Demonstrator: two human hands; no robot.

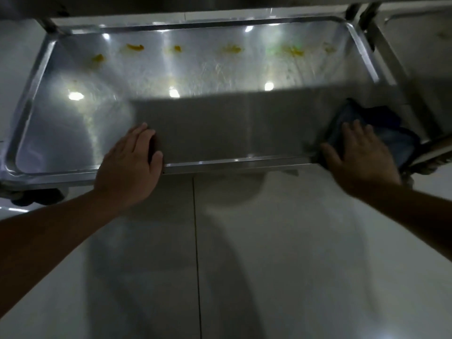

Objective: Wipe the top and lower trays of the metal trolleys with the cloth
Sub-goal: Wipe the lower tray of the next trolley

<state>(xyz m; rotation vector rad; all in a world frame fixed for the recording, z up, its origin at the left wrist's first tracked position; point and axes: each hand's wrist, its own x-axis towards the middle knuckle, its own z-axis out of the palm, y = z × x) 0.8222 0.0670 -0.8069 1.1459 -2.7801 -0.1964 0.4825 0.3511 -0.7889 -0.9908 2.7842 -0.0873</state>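
The right hand (359,152) presses flat on the dark cloth (381,133) at the near right corner of the lower tray (29,104), the left hand (132,162) rests flat on the near rim, and the soft, floppy cloth looks easiest to push from on top toward the 6 or so yellow spots (134,47) far ahead.

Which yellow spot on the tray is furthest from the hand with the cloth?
The yellow spot at the far left of the row, nearest the tray's left rim. The others sit farther right, closer to the right hand pressing the cloth.
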